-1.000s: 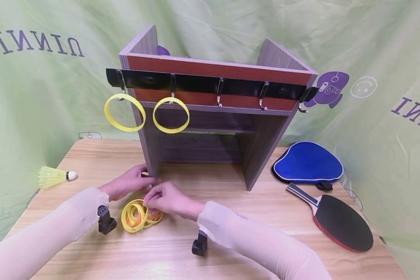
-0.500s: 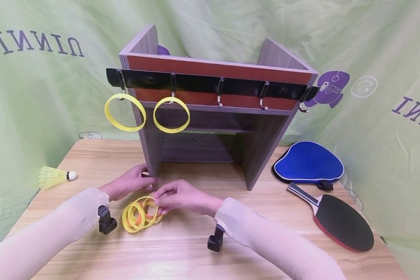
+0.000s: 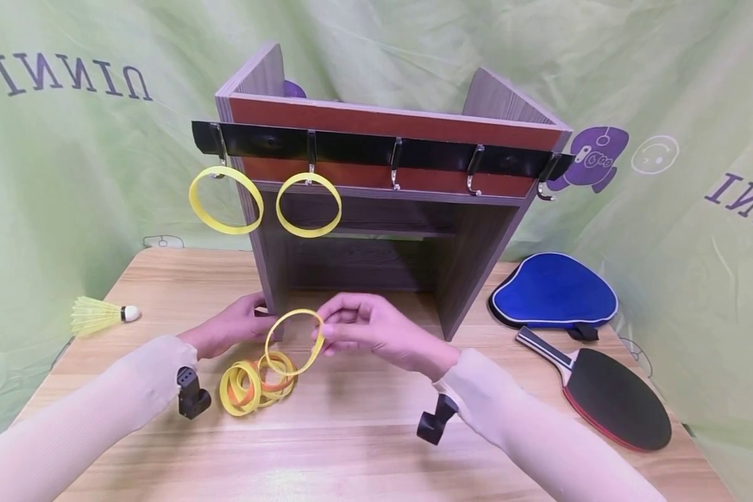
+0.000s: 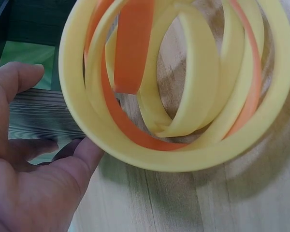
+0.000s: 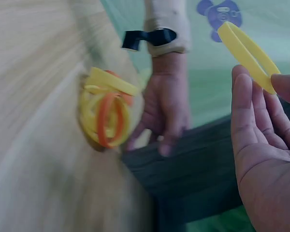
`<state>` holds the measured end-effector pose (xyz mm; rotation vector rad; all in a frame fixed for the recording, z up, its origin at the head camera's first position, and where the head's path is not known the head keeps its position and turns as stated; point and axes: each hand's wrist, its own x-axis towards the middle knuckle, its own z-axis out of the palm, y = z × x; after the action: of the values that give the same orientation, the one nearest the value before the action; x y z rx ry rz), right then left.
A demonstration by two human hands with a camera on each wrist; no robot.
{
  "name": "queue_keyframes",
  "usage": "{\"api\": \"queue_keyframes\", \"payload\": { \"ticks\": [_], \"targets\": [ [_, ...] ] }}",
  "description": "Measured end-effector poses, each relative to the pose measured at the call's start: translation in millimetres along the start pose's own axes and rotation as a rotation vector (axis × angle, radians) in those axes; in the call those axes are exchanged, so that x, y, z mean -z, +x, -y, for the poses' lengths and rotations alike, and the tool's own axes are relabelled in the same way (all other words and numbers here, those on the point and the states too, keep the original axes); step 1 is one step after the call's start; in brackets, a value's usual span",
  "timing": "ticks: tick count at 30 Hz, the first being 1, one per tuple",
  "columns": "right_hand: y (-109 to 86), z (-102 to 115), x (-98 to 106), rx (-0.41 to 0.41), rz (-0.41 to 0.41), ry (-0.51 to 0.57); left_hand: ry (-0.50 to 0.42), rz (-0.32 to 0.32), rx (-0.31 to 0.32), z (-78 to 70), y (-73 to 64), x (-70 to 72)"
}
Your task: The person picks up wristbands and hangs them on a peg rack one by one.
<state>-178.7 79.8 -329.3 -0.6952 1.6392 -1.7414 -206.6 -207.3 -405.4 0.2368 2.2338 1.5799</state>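
My right hand (image 3: 383, 331) pinches a thin yellow ring (image 3: 268, 346) between thumb and fingers, holding it up in front of the wooden shelf (image 3: 477, 258). In the right wrist view that yellow ring (image 5: 246, 53) stands tilted at the fingertips. My left hand (image 3: 235, 326) grips the lower front edge of the shelf's left side panel (image 4: 43, 113), thumb on one side and fingers on the other. Beside it, a tangled pile of yellow and orange rings (image 3: 241, 390) lies on the table. Two yellow rings, a left one (image 3: 194, 202) and a right one (image 3: 335, 216), hang from hooks.
A black hook rail (image 3: 358, 150) spans the shelf's red front board, with bare hooks toward the right. A yellow shuttlecock (image 3: 97, 316) lies at the left. At the right are a blue paddle case (image 3: 552, 289) and a black table tennis paddle (image 3: 618, 401).
My right hand has lifted one yellow ring off the pile and carried it up and to the right. The left hand stays at the panel.
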Motion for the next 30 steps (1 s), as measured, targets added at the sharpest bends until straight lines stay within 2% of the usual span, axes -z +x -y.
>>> {"api": "queue_keyframes", "payload": {
  "ticks": [3,11,19,24,30],
  "targets": [
    [-9.5,13.0,7.8,0.057,-0.024,0.003,-0.026,-0.001,0.01,-0.8,1.8,-0.8],
    [-32.0,46.0,23.9,0.191,-0.139,0.018,0.016,0.005,0.005,-4.3,1.5,0.5],
    [-44.5,74.4,26.3,0.341,-0.269,0.077,0.021,0.01,-0.001,-3.9,-1.3,1.3],
    [-48.9,84.7,29.1,0.443,-0.317,0.113,0.028,0.013,0.005,-3.9,-1.9,1.5],
    [-48.3,89.4,30.7,0.48,-0.407,0.14,0.013,0.016,0.006,-4.3,-2.6,1.2]
  ]
}}
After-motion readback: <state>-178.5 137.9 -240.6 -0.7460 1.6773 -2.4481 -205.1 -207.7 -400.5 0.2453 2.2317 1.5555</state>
